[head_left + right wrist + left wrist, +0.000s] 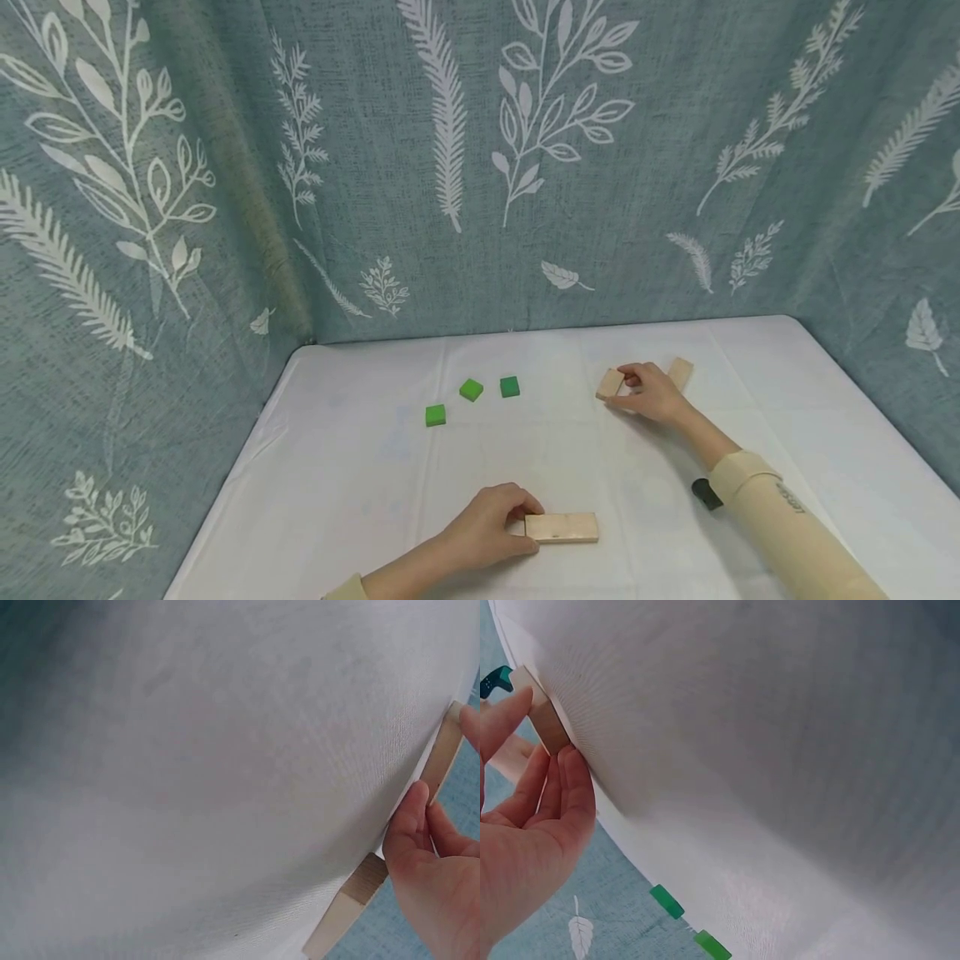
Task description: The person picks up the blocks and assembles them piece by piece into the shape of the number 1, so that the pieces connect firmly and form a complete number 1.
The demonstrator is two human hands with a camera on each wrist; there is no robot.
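- Left hand (491, 527): grasping the left end of the front block (562, 528), thumb on the near long side and fingers on the far side; the block seems to lie flat on the table (345, 483), lengthwise across the head view.
- Right hand (651, 393): grasping the back block (611, 383) between thumb and fingers, towards the table's far edge, well apart from the front block. Whether this block is slightly raised cannot be told.
- Side block (682, 370): just beyond the right hand, partly hidden by it in the head view and apart from the back block; contact with the hand's edge is unclear.
- 3 green pieces (left piece (435, 415), middle piece (471, 389), right piece (509, 386)): separate from one another, touched by neither hand.
- Black item (707, 493): beside the right sleeve (795, 517); its kind is unclear.
- Progress, as judged: the placing of the wooden blocks appears under way and unfinished. 2 of 3 blocks are in the fingers, neither released; no 2 blocks meet, and nothing is stacked. Letting go of both remains; whether the green pieces play a part cannot be told.
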